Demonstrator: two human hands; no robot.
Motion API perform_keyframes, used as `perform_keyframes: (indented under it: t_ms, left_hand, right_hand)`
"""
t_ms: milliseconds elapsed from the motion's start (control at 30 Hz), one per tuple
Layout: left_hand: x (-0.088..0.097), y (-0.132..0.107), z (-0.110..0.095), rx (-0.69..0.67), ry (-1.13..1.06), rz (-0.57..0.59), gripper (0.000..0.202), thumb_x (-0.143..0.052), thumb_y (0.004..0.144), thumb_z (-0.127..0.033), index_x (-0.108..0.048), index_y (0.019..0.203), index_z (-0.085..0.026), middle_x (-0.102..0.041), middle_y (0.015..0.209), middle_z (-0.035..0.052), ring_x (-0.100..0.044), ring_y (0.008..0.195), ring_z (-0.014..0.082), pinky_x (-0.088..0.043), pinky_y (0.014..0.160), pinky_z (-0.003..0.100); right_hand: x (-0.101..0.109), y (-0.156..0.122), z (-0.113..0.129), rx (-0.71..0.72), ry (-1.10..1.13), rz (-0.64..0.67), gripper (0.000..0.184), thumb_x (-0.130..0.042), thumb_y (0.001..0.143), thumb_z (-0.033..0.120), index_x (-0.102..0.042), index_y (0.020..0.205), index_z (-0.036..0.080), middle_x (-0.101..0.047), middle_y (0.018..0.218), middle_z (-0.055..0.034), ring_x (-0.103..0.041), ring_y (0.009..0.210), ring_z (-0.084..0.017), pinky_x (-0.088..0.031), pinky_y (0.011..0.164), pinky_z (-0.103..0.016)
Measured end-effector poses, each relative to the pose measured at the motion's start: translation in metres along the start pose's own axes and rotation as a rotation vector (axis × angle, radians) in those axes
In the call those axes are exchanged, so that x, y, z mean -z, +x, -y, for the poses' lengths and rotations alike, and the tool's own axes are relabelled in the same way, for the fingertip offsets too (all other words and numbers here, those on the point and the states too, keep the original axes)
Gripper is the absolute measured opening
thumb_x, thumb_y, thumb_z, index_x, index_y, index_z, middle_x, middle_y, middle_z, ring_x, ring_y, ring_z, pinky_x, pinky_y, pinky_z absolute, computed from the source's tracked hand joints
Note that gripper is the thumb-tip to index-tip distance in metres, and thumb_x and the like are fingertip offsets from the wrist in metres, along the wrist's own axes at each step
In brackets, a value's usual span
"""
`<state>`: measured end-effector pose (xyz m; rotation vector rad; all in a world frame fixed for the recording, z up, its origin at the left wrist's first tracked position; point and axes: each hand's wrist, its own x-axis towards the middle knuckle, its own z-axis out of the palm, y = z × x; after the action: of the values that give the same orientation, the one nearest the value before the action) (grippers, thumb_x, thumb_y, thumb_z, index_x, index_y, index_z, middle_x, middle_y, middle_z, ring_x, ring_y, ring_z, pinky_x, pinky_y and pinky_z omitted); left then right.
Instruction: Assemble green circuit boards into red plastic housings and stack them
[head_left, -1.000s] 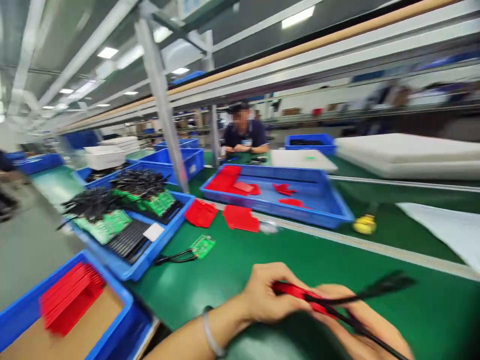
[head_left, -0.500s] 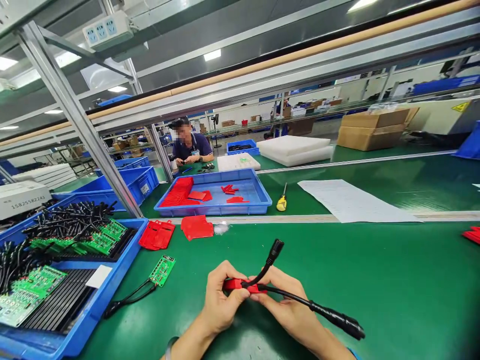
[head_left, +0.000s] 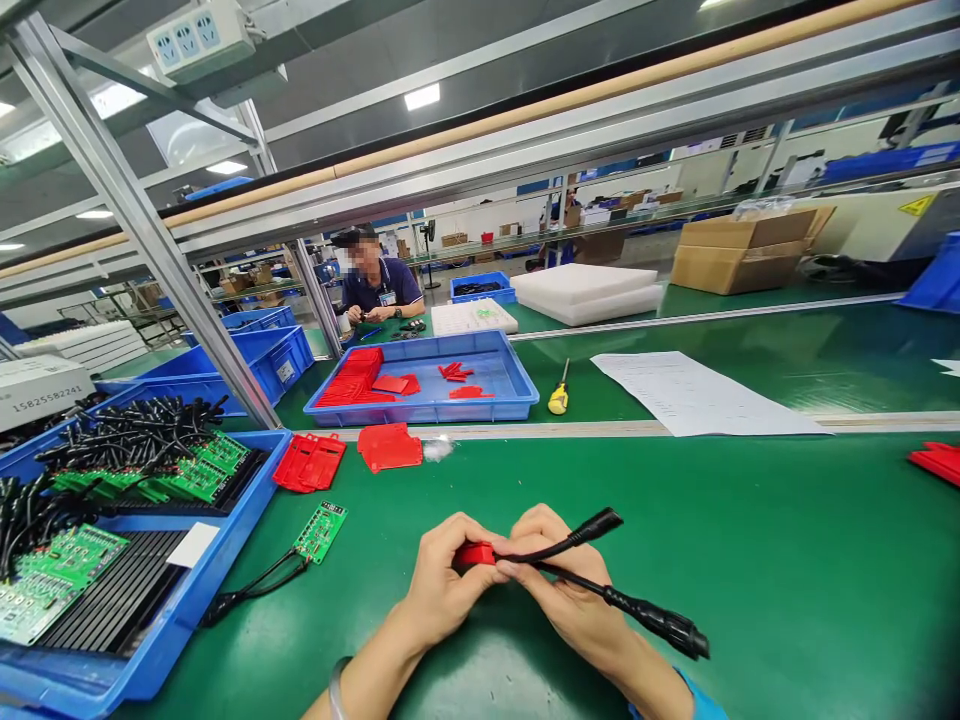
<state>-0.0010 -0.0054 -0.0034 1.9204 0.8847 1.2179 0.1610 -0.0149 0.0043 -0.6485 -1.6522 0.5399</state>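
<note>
Above the front of the green bench, my left hand [head_left: 448, 570] is closed around a small red plastic housing [head_left: 475, 554]. My right hand [head_left: 566, 590] pinches the other end, where two black cables [head_left: 555, 549] come out. Both cables end in black connectors [head_left: 660, 620] that point to the right. Fingers cover much of the housing, so its inside cannot be seen. To the left lies a green circuit board [head_left: 321, 532] with black leads. Red plastic shells [head_left: 310, 462] and a flat red piece [head_left: 390, 446] rest farther back.
A blue tray [head_left: 420, 412] of red parts stands at the back, beside a yellow screwdriver [head_left: 559, 398] and a paper sheet [head_left: 705, 395]. Circuit boards with black cables fill a blue bin [head_left: 279, 450] at left. Across the bench sits a co-worker [head_left: 382, 285].
The upper cable has swung down to the right, nearer the lower one. My right fingers have shifted over the cable end of the housing. The view has tilted slightly.
</note>
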Motion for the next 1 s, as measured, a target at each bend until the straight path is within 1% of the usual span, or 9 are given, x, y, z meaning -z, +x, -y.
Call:
perform_keyframes:
  t_ms: [67,233,467,633,733,800,867,933,1000]
  left_hand:
    - [-0.002,-0.001,0.000,0.001,-0.010,-0.022,0.016,-0.065,0.079,-0.031,-0.064,0.087,-0.017,-0.065,0.081,0.0043,-0.056,0.072,0.0148,-0.041,0.065,0.025]
    - [-0.005,-0.002,-0.001,0.006,-0.090,-0.070,0.017,-0.066,0.078,-0.030,-0.062,0.087,-0.016,-0.065,0.087,0.0061,-0.059,0.080,0.0175,-0.044,0.073,0.029]
    - [-0.001,-0.001,0.001,-0.020,-0.088,-0.013,0.020,-0.067,0.076,-0.034,-0.062,0.081,-0.015,-0.062,0.077,0.0044,-0.053,0.069,0.0143,-0.040,0.065,0.026]
    - [-0.005,-0.005,0.006,-0.080,-0.015,-0.120,0.016,-0.066,0.075,-0.030,-0.059,0.077,-0.015,-0.057,0.070,0.0030,-0.049,0.063,0.0134,-0.036,0.059,0.025]
    - [-0.003,-0.005,0.005,-0.133,0.016,-0.126,0.014,-0.067,0.075,-0.027,-0.059,0.078,-0.016,-0.057,0.070,0.0027,-0.049,0.063,0.0133,-0.036,0.059,0.025]
    - [0.001,-0.004,0.004,-0.157,-0.014,-0.139,0.014,-0.066,0.075,-0.028,-0.060,0.082,-0.016,-0.059,0.073,0.0037,-0.052,0.066,0.0144,-0.039,0.062,0.026]
    - [0.005,-0.003,0.004,-0.168,-0.066,-0.139,0.016,-0.066,0.076,-0.029,-0.061,0.085,-0.017,-0.061,0.077,0.0051,-0.055,0.070,0.0160,-0.041,0.065,0.028]
    - [0.007,-0.004,0.004,-0.169,-0.125,-0.122,0.017,-0.066,0.076,-0.029,-0.061,0.087,-0.017,-0.063,0.080,0.0060,-0.057,0.073,0.0173,-0.043,0.067,0.029]
    - [0.007,-0.005,0.004,-0.173,-0.168,-0.118,0.017,-0.067,0.075,-0.031,-0.061,0.084,-0.017,-0.062,0.078,0.0058,-0.057,0.071,0.0173,-0.043,0.066,0.029]
  right_hand:
    - [-0.002,-0.002,0.000,-0.010,-0.012,-0.018,0.012,-0.062,0.085,0.016,-0.068,0.088,0.027,-0.058,0.073,-0.0005,-0.054,0.071,-0.017,-0.044,0.062,-0.030]
    - [-0.007,-0.004,0.001,-0.024,-0.002,-0.099,0.012,-0.062,0.084,0.014,-0.065,0.082,0.025,-0.058,0.072,0.0002,-0.053,0.069,-0.017,-0.044,0.062,-0.031]
    - [-0.005,-0.003,-0.002,-0.017,0.039,-0.014,0.013,-0.061,0.085,0.014,-0.068,0.088,0.025,-0.059,0.077,-0.0014,-0.053,0.076,-0.018,-0.043,0.069,-0.032]
    - [-0.010,-0.005,-0.002,-0.135,0.070,-0.046,0.006,-0.061,0.086,0.023,-0.065,0.082,0.023,-0.057,0.076,-0.0014,-0.052,0.073,-0.018,-0.043,0.065,-0.029]
    - [-0.008,-0.004,-0.004,-0.186,0.119,0.018,0.010,-0.061,0.086,0.032,-0.066,0.088,0.024,-0.059,0.083,-0.0019,-0.056,0.079,-0.019,-0.046,0.069,-0.029]
    - [-0.003,-0.002,-0.005,-0.209,0.121,0.091,0.022,-0.066,0.082,0.039,-0.064,0.099,0.025,-0.061,0.093,-0.0025,-0.057,0.086,-0.020,-0.047,0.075,-0.030]
    - [0.002,0.000,-0.004,-0.211,0.081,0.165,0.029,-0.071,0.078,0.039,-0.062,0.102,0.025,-0.062,0.096,-0.0027,-0.058,0.088,-0.021,-0.047,0.077,-0.030]
    - [0.005,0.002,-0.002,-0.176,0.033,0.205,0.019,-0.070,0.080,0.035,-0.064,0.095,0.024,-0.064,0.091,-0.0022,-0.059,0.083,-0.019,-0.048,0.074,-0.028]
    - [0.005,0.002,0.000,-0.126,-0.003,0.186,0.009,-0.066,0.084,0.031,-0.065,0.088,0.023,-0.064,0.085,-0.0018,-0.060,0.077,-0.017,-0.048,0.069,-0.026]
